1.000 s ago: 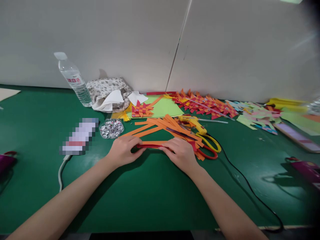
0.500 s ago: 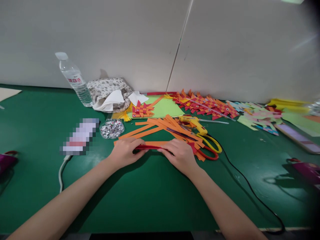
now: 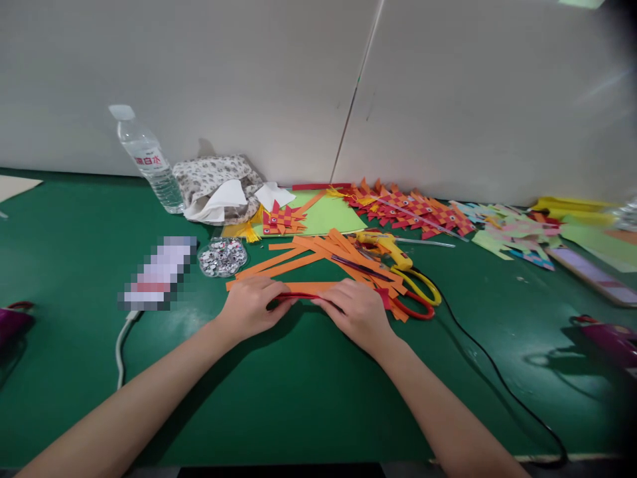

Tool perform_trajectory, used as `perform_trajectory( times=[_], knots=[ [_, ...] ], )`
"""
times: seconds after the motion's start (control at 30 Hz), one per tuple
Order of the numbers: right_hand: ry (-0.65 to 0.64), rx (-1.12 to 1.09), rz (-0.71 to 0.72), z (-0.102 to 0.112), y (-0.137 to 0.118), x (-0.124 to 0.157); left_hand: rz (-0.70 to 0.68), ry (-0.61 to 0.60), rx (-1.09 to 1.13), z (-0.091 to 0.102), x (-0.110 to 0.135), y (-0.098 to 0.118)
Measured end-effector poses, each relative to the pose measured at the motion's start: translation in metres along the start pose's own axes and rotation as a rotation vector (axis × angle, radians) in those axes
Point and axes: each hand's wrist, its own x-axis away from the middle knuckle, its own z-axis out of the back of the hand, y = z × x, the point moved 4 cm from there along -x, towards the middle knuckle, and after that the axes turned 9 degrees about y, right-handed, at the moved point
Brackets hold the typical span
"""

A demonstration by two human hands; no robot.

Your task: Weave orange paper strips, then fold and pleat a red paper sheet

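Between both hands a red paper strip (image 3: 304, 295) is stretched sideways, seen nearly edge-on just above the table. My left hand (image 3: 255, 302) pinches its left part between thumb and fingers. The right part is pinched by my right hand (image 3: 355, 309); the ends are hidden in the hands. Right behind the hands lies a heap of orange paper strips (image 3: 298, 262). Scissors with red and yellow handles (image 3: 421, 309) rest on the heap's right side, and a yellow glue gun (image 3: 388, 247) lies behind them.
A woven paper fish (image 3: 283, 218) lies on green paper (image 3: 338, 214), with more woven fish (image 3: 413, 209) piled to the right. Googly eyes (image 3: 223, 257), a blurred phone (image 3: 162, 272) and a water bottle (image 3: 152, 159) stand or lie left. A black cord (image 3: 490, 355) runs along the right.
The red strip now looks thinner and more edge-on, its edges closer together between the hands. Both hands have barely moved, keeping their pinch.
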Motion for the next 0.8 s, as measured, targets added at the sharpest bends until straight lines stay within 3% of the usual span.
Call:
perform_trajectory(
  times=[0.13,0.27,0.67,0.8],
  knots=[
    [-0.018,0.014,0.020,-0.002,-0.004,0.000,-0.100,0.017,-0.013,0.001,-0.003,0.007],
    [-0.014,0.002,0.004,-0.004,-0.005,0.001,-0.110,0.037,-0.060,0.000,-0.001,0.012],
    [-0.048,-0.013,0.030,-0.009,-0.010,0.001,-0.163,-0.154,-0.074,-0.007,-0.001,0.018],
    [-0.037,-0.025,-0.016,-0.006,-0.005,-0.001,-0.173,-0.151,-0.101,-0.005,-0.001,0.019]
  ],
)
